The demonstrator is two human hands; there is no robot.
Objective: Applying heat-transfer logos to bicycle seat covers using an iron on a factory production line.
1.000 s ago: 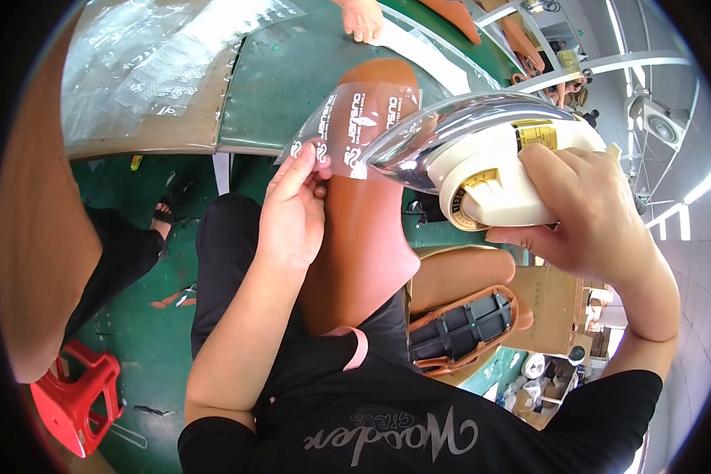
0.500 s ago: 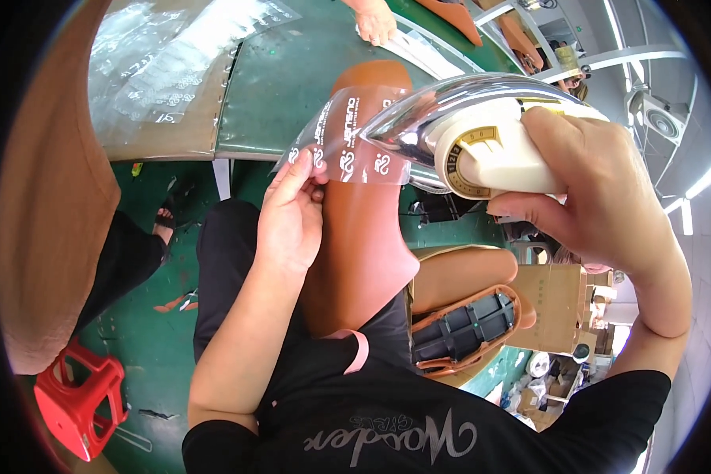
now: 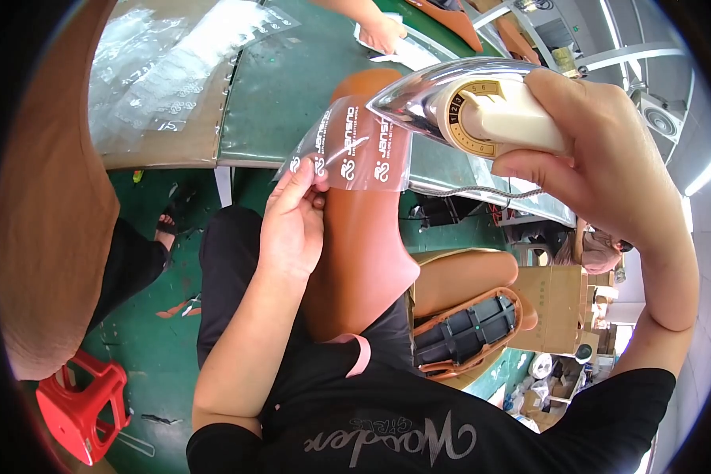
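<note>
While the right hand (image 3: 604,146) grips the iron (image 3: 517,125) at upper right, the left hand (image 3: 292,229) (nearer the long brown piece (image 3: 363,245)) pinches clear film (image 3: 365,154) across that piece, which runs lengthwise up mid-frame.

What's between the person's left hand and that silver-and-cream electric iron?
The head view shows a clear plastic film with white print there, across a long, smooth brown seat-shaped piece; the left hand pinches the film's edge.
</note>
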